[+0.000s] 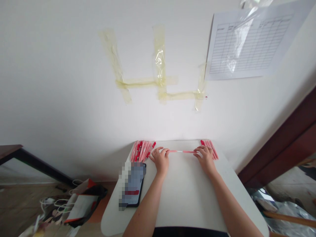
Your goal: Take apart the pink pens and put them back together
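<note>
A slim pink pen [179,151] with a white middle is stretched level between my two hands, just above the far half of the white table [187,194]. My left hand [161,161] pinches its left end between thumb and fingers. The opposite end is gripped by the fingertips of my right hand [205,159]. Beside my left hand lies a pile of pink and red pens [142,151]. Several more pink pens [214,151] lie side by side just past my right hand, one with a red end.
A phone [138,187], partly blurred out, lies on the table's left side. The wall behind carries yellowish tape strips [160,65] and a printed table sheet [247,46]. Paper bags [80,204] stand on the floor at left. A dark red wooden frame [278,144] rises at right.
</note>
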